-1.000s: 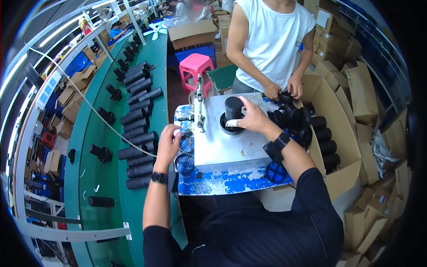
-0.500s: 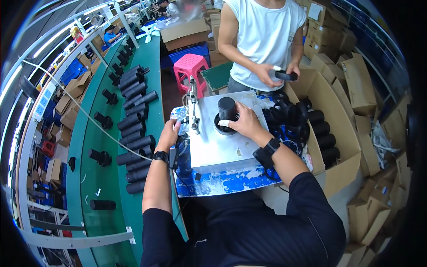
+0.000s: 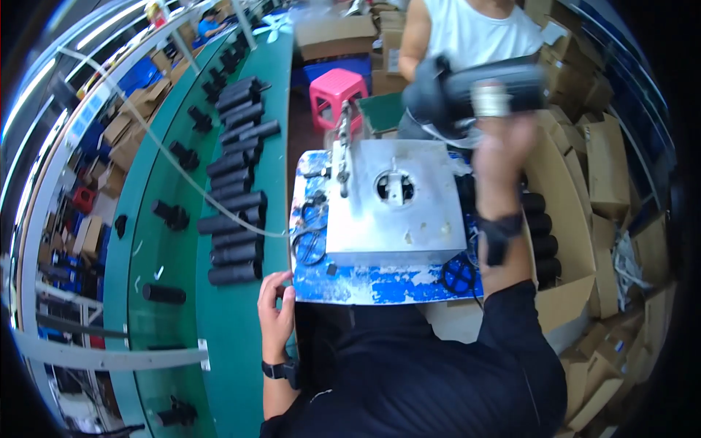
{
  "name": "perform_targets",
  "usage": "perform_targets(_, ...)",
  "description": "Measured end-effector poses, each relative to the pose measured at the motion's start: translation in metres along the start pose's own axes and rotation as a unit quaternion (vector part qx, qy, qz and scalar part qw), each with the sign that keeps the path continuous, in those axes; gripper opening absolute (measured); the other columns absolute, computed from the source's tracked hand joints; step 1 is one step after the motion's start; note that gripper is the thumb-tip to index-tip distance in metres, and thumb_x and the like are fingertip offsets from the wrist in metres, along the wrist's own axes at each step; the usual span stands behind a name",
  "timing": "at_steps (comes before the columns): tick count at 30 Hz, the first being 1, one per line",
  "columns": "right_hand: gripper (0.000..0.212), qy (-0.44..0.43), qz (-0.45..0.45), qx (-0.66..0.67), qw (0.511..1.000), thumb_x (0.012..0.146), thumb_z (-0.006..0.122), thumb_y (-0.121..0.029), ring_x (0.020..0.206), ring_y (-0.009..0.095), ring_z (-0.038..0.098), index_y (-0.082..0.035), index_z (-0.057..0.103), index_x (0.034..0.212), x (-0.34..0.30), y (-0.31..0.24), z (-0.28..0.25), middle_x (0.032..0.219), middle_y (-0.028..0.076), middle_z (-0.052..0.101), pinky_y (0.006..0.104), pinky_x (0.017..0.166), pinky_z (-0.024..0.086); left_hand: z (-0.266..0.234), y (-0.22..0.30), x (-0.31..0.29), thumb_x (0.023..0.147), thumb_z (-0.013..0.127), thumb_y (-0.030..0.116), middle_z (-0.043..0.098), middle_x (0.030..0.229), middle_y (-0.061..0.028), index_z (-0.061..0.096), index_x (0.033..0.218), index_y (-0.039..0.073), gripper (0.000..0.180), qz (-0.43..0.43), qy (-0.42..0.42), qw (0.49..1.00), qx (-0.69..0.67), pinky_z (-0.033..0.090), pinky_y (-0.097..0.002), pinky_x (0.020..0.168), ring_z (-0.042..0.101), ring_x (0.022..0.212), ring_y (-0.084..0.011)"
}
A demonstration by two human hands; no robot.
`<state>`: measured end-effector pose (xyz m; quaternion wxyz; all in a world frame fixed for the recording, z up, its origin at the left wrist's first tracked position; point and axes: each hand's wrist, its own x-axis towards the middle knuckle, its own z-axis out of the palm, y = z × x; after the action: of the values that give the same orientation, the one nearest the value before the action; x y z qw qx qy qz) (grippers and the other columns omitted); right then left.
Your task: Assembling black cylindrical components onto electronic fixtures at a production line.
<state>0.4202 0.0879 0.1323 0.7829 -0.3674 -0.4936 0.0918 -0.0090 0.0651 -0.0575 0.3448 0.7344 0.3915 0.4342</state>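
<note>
My right hand (image 3: 510,142) is raised at the right, blurred by motion, with its fingers wrapped round a black ribbed cylinder with a wide flanged base (image 3: 454,89). The cylinder is tipped on its side, flange toward the left, and hides part of the co-worker behind. Beneath and to its left, the silver metal box (image 3: 365,228) shows a round opening with a metal piece inside. A metal clamp-like fixture (image 3: 343,157) stands along the box's left side. My left hand (image 3: 277,310) rests by the green bench's edge, fingers loosely bent and apart, holding nothing visible.
On the green bench (image 3: 274,73) at left lie several black cylinders (image 3: 237,252); flanged ones stand farther left. A pale hose (image 3: 197,197) crosses above them. A person in a white sleeveless top (image 3: 475,36) stands opposite. An open carton (image 3: 569,292) with black cylinders is at right.
My right hand has lifted the black cylinder off the metal box and swung it up and right. My left hand has left the fixture and come back toward me. The view has shifted.
</note>
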Motion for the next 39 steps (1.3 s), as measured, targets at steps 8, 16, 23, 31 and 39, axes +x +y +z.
perform_targets(8,0.07,-0.489,-0.063,-0.189,0.849,0.08,0.095,-0.022,0.121,0.029,0.068,0.0,0.059,0.136,-0.211,-0.006,0.129,0.125,0.015,0.07,0.0442,0.1,0.056,-0.02,0.06,-0.034,0.091,0.086,0.018,0.063,0.136,-0.0137,0.064,0.141,0.001,0.058,0.023,0.166,0.982,-0.092,0.053,-0.0315,0.083,0.064,0.098,-0.0189)
perform_targets(16,0.056,-0.474,0.068,-0.085,0.874,0.086,0.086,-0.016,0.105,0.032,0.07,-0.003,0.063,0.136,-0.304,0.06,0.13,0.123,0.017,0.071,0.0425,0.087,0.056,-0.116,0.008,-0.015,0.083,0.089,0.019,0.065,0.134,-0.0145,0.057,0.145,0.003,0.072,-0.089,0.218,0.959,0.159,0.057,-0.0384,0.093,0.068,0.115,-0.0264)
perform_targets(23,0.025,-0.435,0.303,-0.071,0.845,0.089,0.079,-0.004,0.066,0.011,0.061,-0.006,0.076,0.114,-0.359,0.146,0.053,0.094,0.003,0.071,0.0262,0.062,0.049,-0.249,-0.134,0.112,0.094,0.079,0.03,0.062,0.135,-0.0206,0.056,0.145,0.015,0.058,-0.06,0.338,0.862,0.373,0.059,-0.0516,0.094,0.066,0.116,-0.0452)
perform_targets(31,0.008,-0.475,0.255,-0.105,0.835,0.093,0.077,-0.005,0.065,0.009,0.059,-0.006,0.078,0.1,-0.358,0.146,0.061,0.081,0.003,0.065,0.0262,0.061,0.048,-0.316,-0.257,0.141,0.092,0.083,0.031,0.06,0.143,-0.0181,0.048,0.158,0.025,0.075,-0.259,0.284,0.846,0.37,0.053,-0.0541,0.105,0.062,0.128,-0.0428)
perform_targets(39,0.016,-0.445,0.258,-0.111,0.85,0.089,0.074,-0.002,0.063,0.014,0.062,-0.005,0.079,0.103,-0.355,0.147,0.05,0.084,0.006,0.067,0.0288,0.06,0.051,-0.318,-0.177,0.126,0.084,0.091,0.04,0.054,0.154,-0.0174,0.051,0.157,0.018,0.086,-0.44,0.107,0.659,0.6,0.051,-0.0517,0.108,0.057,0.138,-0.0402)
